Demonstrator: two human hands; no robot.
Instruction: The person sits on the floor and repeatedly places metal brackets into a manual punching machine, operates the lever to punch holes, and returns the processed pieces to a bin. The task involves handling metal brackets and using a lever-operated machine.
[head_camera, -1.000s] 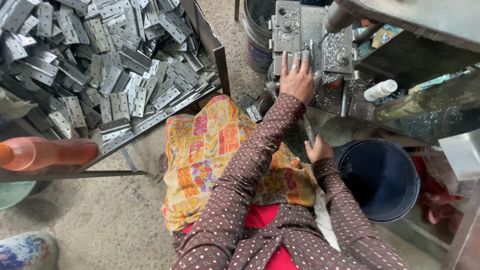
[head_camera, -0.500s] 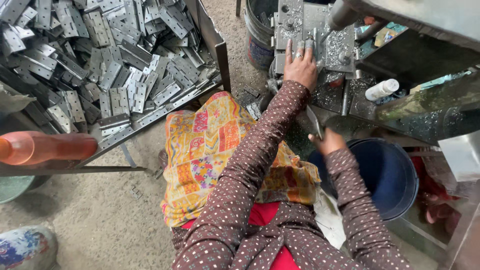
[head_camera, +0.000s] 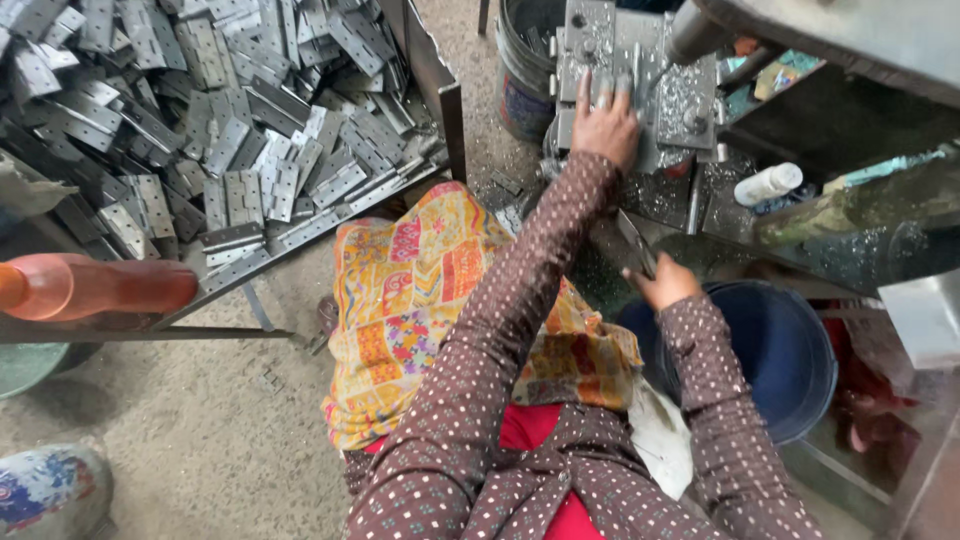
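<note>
My left hand (head_camera: 604, 126) lies flat, fingers stretched, on the grey metal jig plate (head_camera: 600, 40) of a machine in front of me. My right hand (head_camera: 666, 284) is lower and closer, above the rim of a dark blue bucket (head_camera: 790, 350). It grips a thin grey metal hinge piece (head_camera: 634, 242) that points up toward the jig. Both arms wear brown dotted sleeves. A yellow patterned cloth (head_camera: 420, 300) covers my lap.
A big heap of grey metal hinges (head_camera: 200, 120) fills a tray on a stand at the left. An orange bottle (head_camera: 90, 288) lies at the left edge. A dark bucket (head_camera: 525, 70) stands by the jig, a small white bottle (head_camera: 768, 184) on the machine bed.
My right hand has risen from beside the blue bucket toward the machine, with the hinge piece now visible in it. My left hand has stayed on the jig plate.
</note>
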